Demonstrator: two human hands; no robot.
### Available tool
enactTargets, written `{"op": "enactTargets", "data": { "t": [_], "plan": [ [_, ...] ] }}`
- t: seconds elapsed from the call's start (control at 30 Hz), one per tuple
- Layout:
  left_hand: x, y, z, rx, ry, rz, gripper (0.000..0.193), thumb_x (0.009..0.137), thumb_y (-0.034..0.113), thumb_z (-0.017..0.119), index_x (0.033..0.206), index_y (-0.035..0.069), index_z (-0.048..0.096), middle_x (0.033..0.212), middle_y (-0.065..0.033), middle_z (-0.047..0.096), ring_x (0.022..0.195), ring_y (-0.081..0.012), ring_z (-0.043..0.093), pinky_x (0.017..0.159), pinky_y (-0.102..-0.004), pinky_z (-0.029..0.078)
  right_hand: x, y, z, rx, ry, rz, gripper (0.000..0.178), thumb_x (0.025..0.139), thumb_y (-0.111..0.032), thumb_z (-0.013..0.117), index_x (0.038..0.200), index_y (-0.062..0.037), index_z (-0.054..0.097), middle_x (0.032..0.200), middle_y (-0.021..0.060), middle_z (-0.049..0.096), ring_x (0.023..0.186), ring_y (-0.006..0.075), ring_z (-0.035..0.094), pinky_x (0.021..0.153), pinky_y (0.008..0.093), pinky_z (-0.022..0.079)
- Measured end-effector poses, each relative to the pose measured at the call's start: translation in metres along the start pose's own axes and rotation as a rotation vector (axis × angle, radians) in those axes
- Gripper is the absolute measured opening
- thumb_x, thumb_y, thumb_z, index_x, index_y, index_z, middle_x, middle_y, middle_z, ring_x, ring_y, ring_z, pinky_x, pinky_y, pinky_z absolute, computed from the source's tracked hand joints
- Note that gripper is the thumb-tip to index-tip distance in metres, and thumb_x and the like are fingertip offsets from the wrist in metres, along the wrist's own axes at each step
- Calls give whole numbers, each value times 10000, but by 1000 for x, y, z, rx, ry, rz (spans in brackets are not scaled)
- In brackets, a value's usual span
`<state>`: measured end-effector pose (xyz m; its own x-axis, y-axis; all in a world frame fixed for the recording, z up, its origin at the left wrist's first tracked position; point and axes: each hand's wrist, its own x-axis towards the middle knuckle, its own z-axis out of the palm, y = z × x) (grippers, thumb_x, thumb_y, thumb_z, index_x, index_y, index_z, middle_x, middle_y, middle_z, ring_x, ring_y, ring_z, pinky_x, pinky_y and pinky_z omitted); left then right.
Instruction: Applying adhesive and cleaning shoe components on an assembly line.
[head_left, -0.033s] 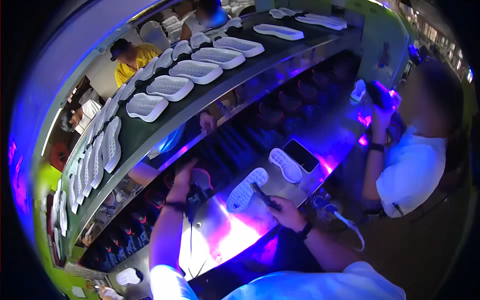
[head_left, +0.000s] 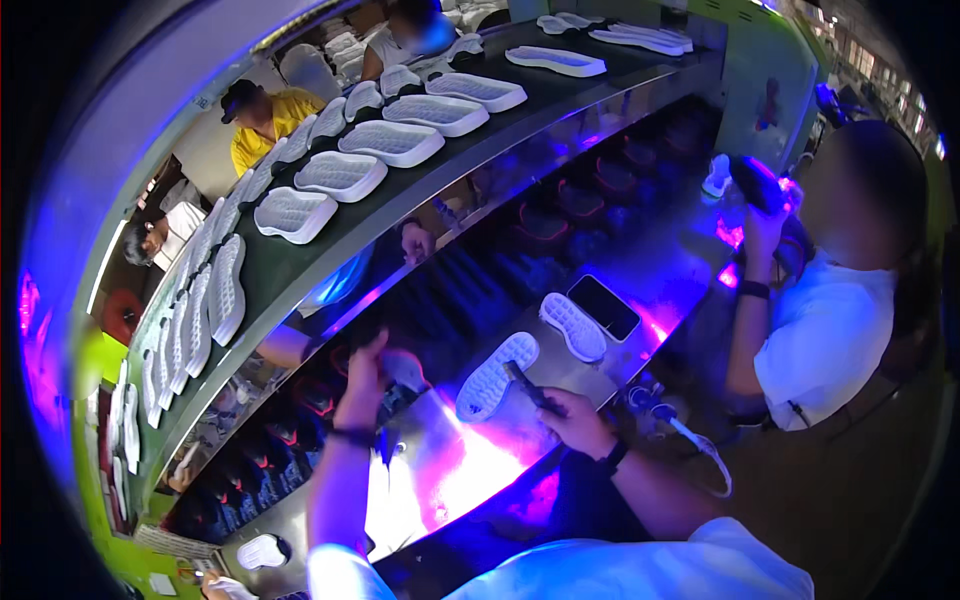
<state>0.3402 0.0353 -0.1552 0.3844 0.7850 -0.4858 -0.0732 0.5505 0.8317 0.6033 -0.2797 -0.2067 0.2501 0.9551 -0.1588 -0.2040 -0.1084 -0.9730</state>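
First, at far left: curved dark green conveyor belt (head_left: 270,267), loaded with rows of white, contoured shoe soles (head_left: 340,177). At lower left: single short white sole piece (head_left: 260,552). Next, between belt and counter: row of dark shoe uppers with red edging (head_left: 285,435), partly lost in shadow. Beside these: bare left hand (head_left: 365,372), dark band at wrist, fingers raised and partly bent; exact opening and any hold not possible to tell. To the right, on the grey metal counter (head_left: 588,379): long white textured shoe sole (head_left: 492,382), lying flat at a slant, just beyond a patch of bright violet-white light (head_left: 455,480). Over its right edge: tip of a slim dark tool (head_left: 533,388); contact uncertain. At the tool's near end: right hand (head_left: 580,425), fingers closed around the handle, black band at wrist. Further right: second white textured sole (head_left: 573,327), with black rectangular phone (head_left: 604,307) just beside. At far right: co-worker in white shirt (head_left: 825,340), dark rounded shoe (head_left: 757,187) in hand.
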Motion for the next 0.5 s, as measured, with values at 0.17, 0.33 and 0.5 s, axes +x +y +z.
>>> {"op": "enactTargets", "data": {
  "t": [0.17,0.33,0.5],
  "plan": [
    [-160,-43,-2,-318,47,162,449,950,195,666,1353,49,531,1288,-86,623,1140,-246,633,1006,-410,511,1,-13,-5,-20,5,6,380,942,-44,673,1310,-4,591,827,1,628,624,51,553,544,247,457],
    [-248,-62,1,479,282,636,726,703,166,933,1289,10,532,1158,-77,635,1066,-187,639,961,-369,520,-29,-38,32,-268,-29,-63,360,929,-70,693,1273,19,635,982,72,722,861,121,658,795,292,534],
    [-304,-97,31,676,275,959,947,674,258,928,1418,-14,408,1384,-166,490,1269,-284,529,1042,-445,465,-65,-69,54,-256,-55,-123,322,902,-63,712,1214,12,695,1062,100,746,987,134,673,894,287,518]
  ]
}}
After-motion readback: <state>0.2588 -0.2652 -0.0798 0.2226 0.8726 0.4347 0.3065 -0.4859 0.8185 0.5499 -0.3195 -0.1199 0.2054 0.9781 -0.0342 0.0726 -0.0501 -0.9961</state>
